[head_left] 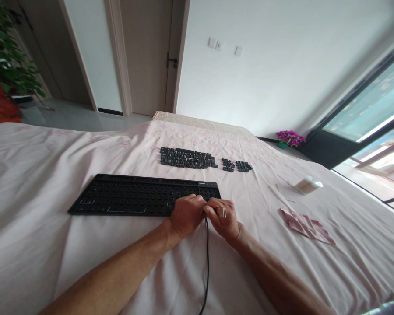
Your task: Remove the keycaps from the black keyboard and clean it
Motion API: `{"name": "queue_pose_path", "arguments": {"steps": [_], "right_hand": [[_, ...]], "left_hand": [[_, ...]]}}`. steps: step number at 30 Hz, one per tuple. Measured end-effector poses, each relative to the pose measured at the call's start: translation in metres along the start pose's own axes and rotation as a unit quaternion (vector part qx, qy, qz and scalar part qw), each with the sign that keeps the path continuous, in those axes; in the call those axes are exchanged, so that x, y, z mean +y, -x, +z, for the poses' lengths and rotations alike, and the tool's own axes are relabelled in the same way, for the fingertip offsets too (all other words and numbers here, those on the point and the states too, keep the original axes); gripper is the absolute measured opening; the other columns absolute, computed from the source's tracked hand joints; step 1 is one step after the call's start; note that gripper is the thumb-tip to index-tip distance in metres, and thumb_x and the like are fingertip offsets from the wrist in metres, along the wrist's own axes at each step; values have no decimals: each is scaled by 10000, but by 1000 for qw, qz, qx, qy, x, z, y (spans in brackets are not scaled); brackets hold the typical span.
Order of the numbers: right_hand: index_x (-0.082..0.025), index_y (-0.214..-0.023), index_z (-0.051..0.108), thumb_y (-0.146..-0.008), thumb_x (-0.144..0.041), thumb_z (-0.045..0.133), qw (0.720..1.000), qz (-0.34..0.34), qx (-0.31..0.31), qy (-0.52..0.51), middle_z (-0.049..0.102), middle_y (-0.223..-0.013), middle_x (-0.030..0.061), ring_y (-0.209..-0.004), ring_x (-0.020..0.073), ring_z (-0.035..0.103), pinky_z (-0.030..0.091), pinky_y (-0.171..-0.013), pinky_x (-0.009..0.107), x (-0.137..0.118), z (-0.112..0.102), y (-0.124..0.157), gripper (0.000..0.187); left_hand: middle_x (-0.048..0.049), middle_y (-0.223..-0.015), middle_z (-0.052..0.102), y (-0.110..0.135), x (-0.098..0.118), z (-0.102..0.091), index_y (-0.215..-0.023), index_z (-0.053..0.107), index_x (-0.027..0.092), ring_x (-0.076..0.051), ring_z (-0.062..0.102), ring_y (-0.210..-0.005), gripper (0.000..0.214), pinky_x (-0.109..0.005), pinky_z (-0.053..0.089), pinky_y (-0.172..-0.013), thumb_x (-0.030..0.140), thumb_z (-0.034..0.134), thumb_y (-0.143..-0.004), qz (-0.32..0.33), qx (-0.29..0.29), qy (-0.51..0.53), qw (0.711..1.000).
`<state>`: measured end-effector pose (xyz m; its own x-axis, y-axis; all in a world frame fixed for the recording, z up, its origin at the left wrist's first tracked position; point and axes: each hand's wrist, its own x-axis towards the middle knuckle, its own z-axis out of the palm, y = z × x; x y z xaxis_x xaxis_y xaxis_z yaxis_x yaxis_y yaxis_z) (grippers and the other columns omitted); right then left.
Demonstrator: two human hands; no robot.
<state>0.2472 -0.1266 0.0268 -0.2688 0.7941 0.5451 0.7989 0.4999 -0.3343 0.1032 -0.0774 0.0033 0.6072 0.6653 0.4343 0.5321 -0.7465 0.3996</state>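
Note:
A black keyboard [131, 197] lies on the pink bedspread, its keycaps off and the bare key sockets showing. Both hands are together over its near right corner, thumbs touching. My left hand [188, 214] is closed, knuckles up, over the numpad side. Curled in beside it is my right hand [221, 216], with a ring on one finger. Whatever is between the fingers is hidden. A black cable [207, 258] comes out below the thumbs and runs toward me. Beyond the keyboard, loose black keycaps [187, 158] lie in a large block, with two smaller keycap groups [235, 165] to its right.
A crumpled pink cloth [305, 225] lies to the right on the bedspread [118, 262]. Behind it are a clear-wrapped white pack [308, 185] and a few thin sticks [283, 180]. A door [147, 57], wall and window stand beyond the bed.

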Motion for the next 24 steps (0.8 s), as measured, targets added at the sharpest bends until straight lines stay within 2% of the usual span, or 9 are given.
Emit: {"name": "queue_pose_path", "arguments": {"steps": [5,8,14,19,21,24], "right_hand": [[-184,-631,531,-940,-275,420,997,-54,21,59,559,-542,1,-481,96,488,320,-537,232,-7,-1,-3,340],[-177,-633,525,-941,-266,417,996,-59,24,63,559,-545,1,-489,92,494,324,-545,223,-12,-3,-8,339],[-186,-587,468,-949,-301,381,999,40,15,23,534,-531,-3,-490,91,491,322,-525,212,-11,-4,-15,389],[-188,-601,493,-979,-270,249,984,137,93,-59,532,-574,0,-537,101,498,368,-579,219,0,-6,-7,457],[-188,-613,515,-979,-257,231,985,124,111,-43,564,-613,14,-584,115,511,382,-625,236,3,-13,-6,469],[-196,-715,590,-967,-267,301,992,85,80,38,619,-683,25,-705,148,539,378,-734,272,6,-31,-12,390]], "left_hand": [[-17,-677,618,1,-1,2,-663,585,183,-142,554,-667,239,-245,352,-550,271,515,-873,-8,-8,-6,1000],[-20,-689,625,2,-2,4,-669,588,176,-147,565,-676,245,-242,364,-556,281,509,-876,-11,-3,-5,1000],[-7,-773,653,0,-1,1,-775,628,196,-147,592,-761,247,-242,410,-657,369,500,-895,-19,9,43,999],[26,-870,660,-3,1,-4,-931,632,247,-154,588,-851,155,-260,422,-750,337,640,-805,-31,-1,107,994],[32,-889,663,-4,1,-3,-1017,615,256,-155,593,-866,276,-269,428,-784,285,696,-754,-58,4,141,988],[36,-877,659,-5,1,-1,-1097,582,259,-156,601,-867,420,-279,439,-803,214,729,-705,-93,19,170,981]]}}
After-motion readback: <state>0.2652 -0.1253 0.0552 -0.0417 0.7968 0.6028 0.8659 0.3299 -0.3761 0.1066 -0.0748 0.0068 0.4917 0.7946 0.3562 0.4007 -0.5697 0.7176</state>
